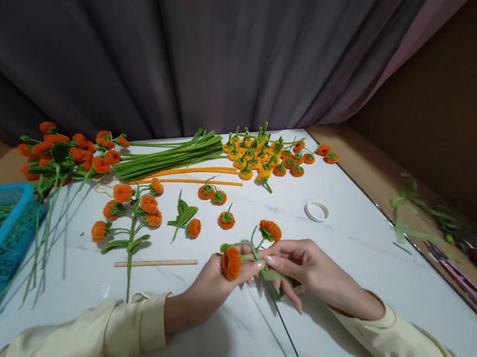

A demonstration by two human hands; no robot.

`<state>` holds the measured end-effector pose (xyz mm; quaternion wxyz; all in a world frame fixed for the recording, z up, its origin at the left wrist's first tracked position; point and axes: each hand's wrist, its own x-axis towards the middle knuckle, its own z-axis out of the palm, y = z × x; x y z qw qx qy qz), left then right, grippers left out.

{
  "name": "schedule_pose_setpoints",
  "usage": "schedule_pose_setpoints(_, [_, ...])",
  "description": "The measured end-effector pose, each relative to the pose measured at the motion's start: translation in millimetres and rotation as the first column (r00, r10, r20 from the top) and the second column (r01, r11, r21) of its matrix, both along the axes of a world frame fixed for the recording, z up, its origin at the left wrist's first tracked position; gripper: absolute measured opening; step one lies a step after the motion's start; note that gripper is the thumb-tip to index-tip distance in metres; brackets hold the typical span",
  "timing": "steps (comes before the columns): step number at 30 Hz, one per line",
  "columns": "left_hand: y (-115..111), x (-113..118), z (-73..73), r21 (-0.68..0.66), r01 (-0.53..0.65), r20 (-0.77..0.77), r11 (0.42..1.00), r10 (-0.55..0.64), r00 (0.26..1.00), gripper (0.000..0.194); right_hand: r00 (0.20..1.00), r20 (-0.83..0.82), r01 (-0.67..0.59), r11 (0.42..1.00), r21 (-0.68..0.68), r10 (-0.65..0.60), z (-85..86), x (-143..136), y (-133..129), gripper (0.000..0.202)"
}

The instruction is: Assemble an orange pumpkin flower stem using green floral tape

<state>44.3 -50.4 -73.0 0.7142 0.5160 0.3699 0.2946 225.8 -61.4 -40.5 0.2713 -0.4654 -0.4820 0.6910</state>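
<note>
A fuzzy pipe-cleaner stem (255, 247) with two small orange pumpkins is between my hands, in front of me over the table. My left hand (224, 277) pinches the stem from the left, one pumpkin (231, 263) hanging in front of its fingers. From the right, my right hand (303, 261) pinches the same stem with thumb and forefinger, its other fingers spread below. The second pumpkin (270, 230) stands above the right fingers. A thin dark wire (286, 328) runs down from the grip. Something green, partly hidden, shows beneath the right hand.
Behind lie a pumpkin branch (132, 234), a wooden stick (156, 262), loose orange pumpkins (226, 220), yellow ones (253, 155), green pipe cleaners (171, 154) and a white ring (317, 211). A blue basket (25, 236) stands left; pink-handled scissors (460, 276) lie right.
</note>
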Motion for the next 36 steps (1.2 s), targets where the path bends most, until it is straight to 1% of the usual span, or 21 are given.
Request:
schedule_pose_setpoints(8, [0.7, 1.4, 2.3, 0.022, 0.031, 0.002, 0.999, -0.031, 1.0, 0.034, 0.999, -0.005, -0.042, 0.999, 0.017, 0.042, -0.7, 2.2, -0.2, 0.035])
schedule_pose_setpoints(11, [1.4, 1.3, 4.9, 0.064, 0.044, -0.008, 0.997, -0.043, 0.999, 0.034, 0.999, -0.004, -0.05, 0.998, 0.027, 0.05, -1.3, 2.9, 0.0, 0.036])
schedule_pose_setpoints(14, [1.1, 1.0, 5.8, 0.076, 0.043, -0.005, 0.996, -0.042, 0.999, 0.034, 0.998, -0.008, -0.063, 0.998, 0.024, 0.064, -1.3, 3.6, 0.4, 0.035])
schedule_pose_setpoints(19, [0.4, 0.4, 0.2, 0.036, 0.021, 0.011, 0.999, -0.021, 1.0, 0.033, 0.996, -0.027, -0.085, 0.995, 0.044, 0.087, 1.0, 4.7, 0.1, 0.033])
schedule_pose_setpoints(22, [1.0, -0.1, -2.7, 0.016, 0.013, 0.022, 1.0, -0.013, 1.0, 0.03, 0.993, -0.054, -0.103, 0.992, 0.067, 0.107, 2.7, 5.1, -0.3, 0.037])
schedule_pose_setpoints(25, [1.9, 0.0, -1.9, -0.041, 0.007, 0.019, 0.999, -0.006, 1.0, 0.028, 0.99, -0.065, -0.124, 0.99, 0.066, 0.128, 3.3, 5.4, 0.0, 0.04])
schedule_pose_setpoints(29, [1.7, 1.4, 0.9, -0.103, -0.006, 0.044, 0.995, 0.011, 0.999, 0.025, 0.986, -0.053, -0.154, 0.983, 0.103, 0.16, 3.3, 5.5, 1.1, 0.04])
schedule_pose_setpoints(33, [0.9, 3.1, 0.7, -0.094, -0.011, 0.107, 0.996, 0.021, 0.994, 0.023, 0.987, -0.038, -0.149, 0.984, 0.101, 0.154, 3.6, 5.5, 1.7, 0.038])
schedule_pose_setpoints(36, [0.9, 3.2, 0.0, -0.082, -0.018, 0.099, 0.996, 0.026, 0.995, 0.022, 0.99, -0.014, -0.135, 0.986, 0.094, 0.137, 4.0, 5.8, 1.9, 0.036])
